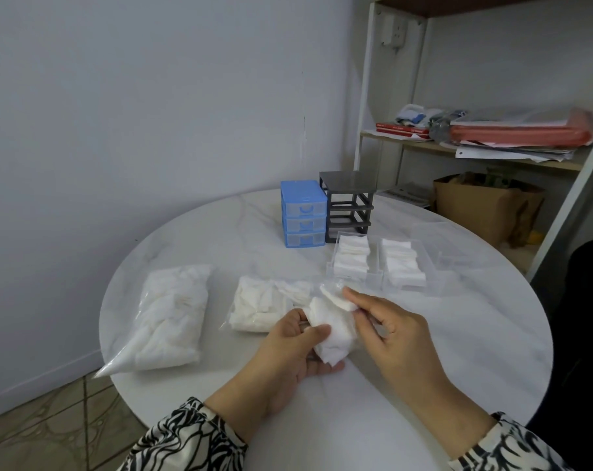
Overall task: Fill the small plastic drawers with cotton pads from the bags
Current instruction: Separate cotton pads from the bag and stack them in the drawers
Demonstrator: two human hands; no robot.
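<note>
My left hand (290, 348) covers the near side of the cotton pad bundle (332, 334); can't count the pads in it. My right hand (388, 326) hides the bundle's right edge and the corner of the pad it pinches. The open bag (264, 304) has its mouth behind my fingers, so the opening is unreadable. Third clear drawer (437, 243) is so transparent I can't tell its contents. Blue cabinet (303, 214) drawers are frosted, fill unknown. Shelf (471, 149) clutter is blurred; red folder (519, 134) smeared, book titles illegible. Both sleeves are cut off by the bottom edge. A dark shape (590, 317) at the right is cropped, unidentifiable.
</note>
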